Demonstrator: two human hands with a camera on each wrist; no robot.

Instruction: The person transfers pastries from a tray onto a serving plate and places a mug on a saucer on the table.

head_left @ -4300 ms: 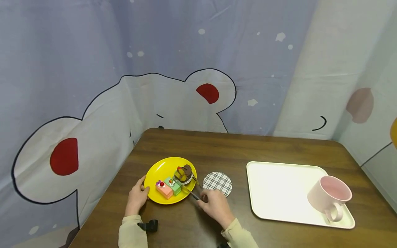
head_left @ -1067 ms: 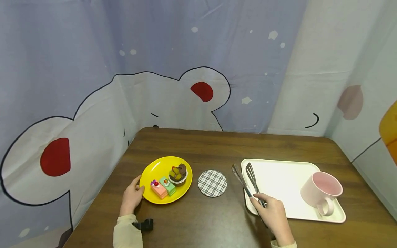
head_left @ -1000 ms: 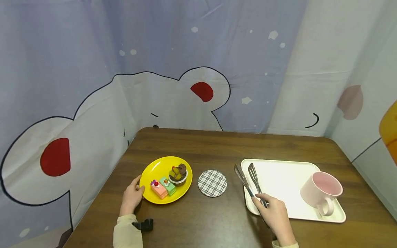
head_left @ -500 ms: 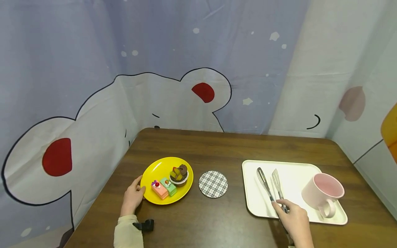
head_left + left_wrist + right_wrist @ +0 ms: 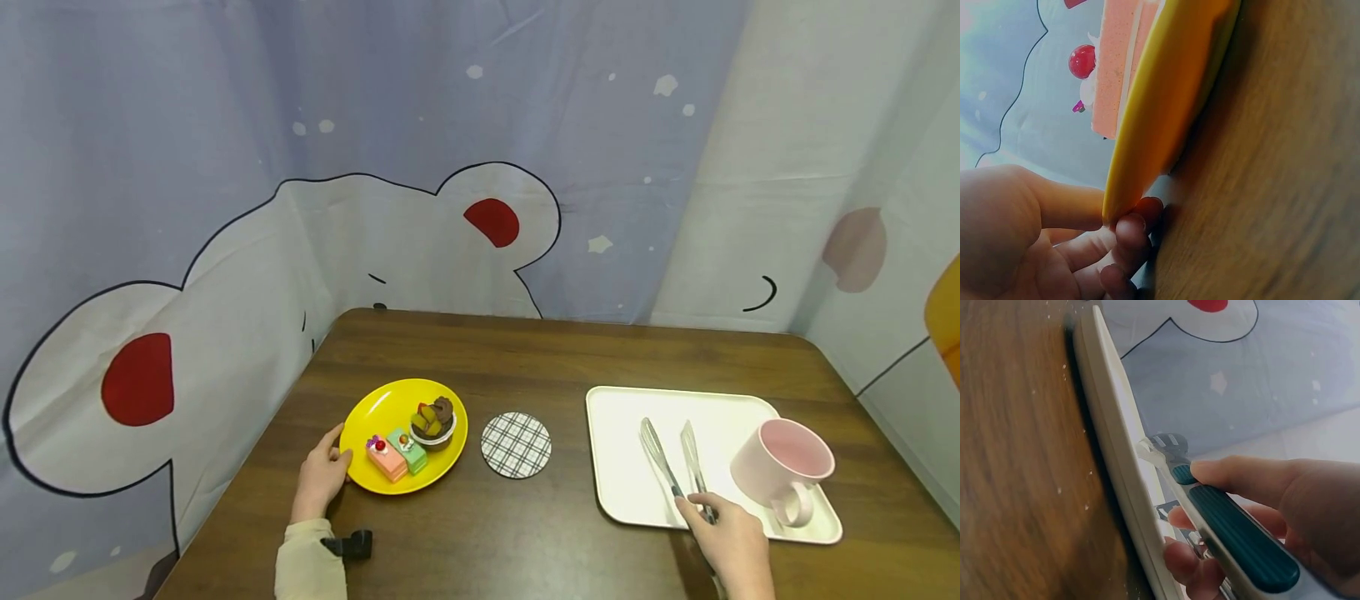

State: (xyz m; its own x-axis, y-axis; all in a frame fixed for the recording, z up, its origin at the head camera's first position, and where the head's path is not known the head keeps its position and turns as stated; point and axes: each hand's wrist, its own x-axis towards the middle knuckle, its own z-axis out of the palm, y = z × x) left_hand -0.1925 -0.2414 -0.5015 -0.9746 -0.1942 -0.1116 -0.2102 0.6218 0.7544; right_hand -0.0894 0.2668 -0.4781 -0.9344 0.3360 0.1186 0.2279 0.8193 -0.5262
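My left hand [image 5: 320, 477] pinches the near-left rim of a yellow plate [image 5: 378, 408], thumb on top and fingers underneath, as the left wrist view shows. On the plate sit a pink toy cake slice [image 5: 387, 461], a green slice [image 5: 408, 451] against it, and a chocolate cupcake [image 5: 432, 424] topped with fruit pieces. At the right, my right hand [image 5: 726, 537] grips metal tongs [image 5: 664, 468] with slotted heads. The tongs' arms are spread apart, heads over the white tray [image 5: 618, 492]. In the right wrist view, my thumb presses the teal grip [image 5: 1241, 540].
A pink mug [image 5: 776, 467] stands on the tray's right part, close to my right hand. Between plate and tray lies a round checked coaster [image 5: 516, 446]. A printed curtain [image 5: 405, 242] hangs behind the brown wooden table [image 5: 480, 533].
My right hand has carried the tongs from around the cupcake, rightward past the coaster, to over the tray's middle. The cupcake stays on the plate. My left hand keeps its hold.
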